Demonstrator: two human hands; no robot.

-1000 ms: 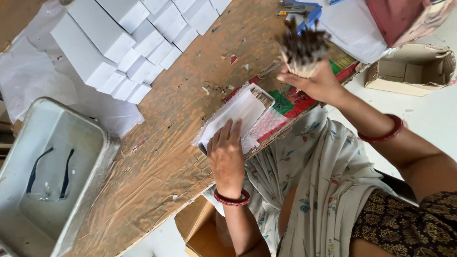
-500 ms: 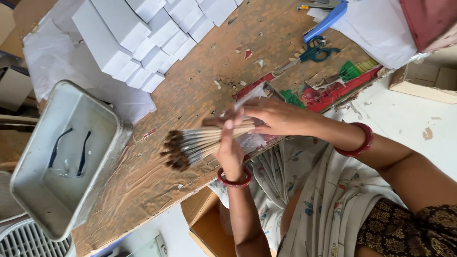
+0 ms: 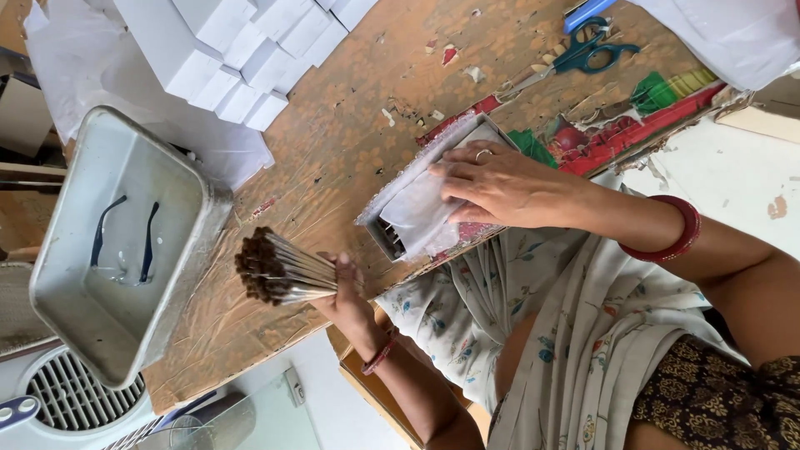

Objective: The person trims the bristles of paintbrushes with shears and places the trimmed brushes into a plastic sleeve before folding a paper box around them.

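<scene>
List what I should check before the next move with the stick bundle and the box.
1. Left hand grips the stick bundle firmly: ok.
2. Right hand lies flat on the paper-lined box, steadying it: ok.
3. Box's open end faces the bundle: ok.
4. Room left inside the box: cannot tell.
5. Scissors lie apart from both hands: ok.

Rough, worn wooden counter (image 3: 350, 108), dull grey metal tray (image 3: 58, 283), matt white paper boxes (image 3: 242, 50), thin pale sticks (image 3: 287, 271), crinkly paper-lined packet (image 3: 417, 208)
</scene>
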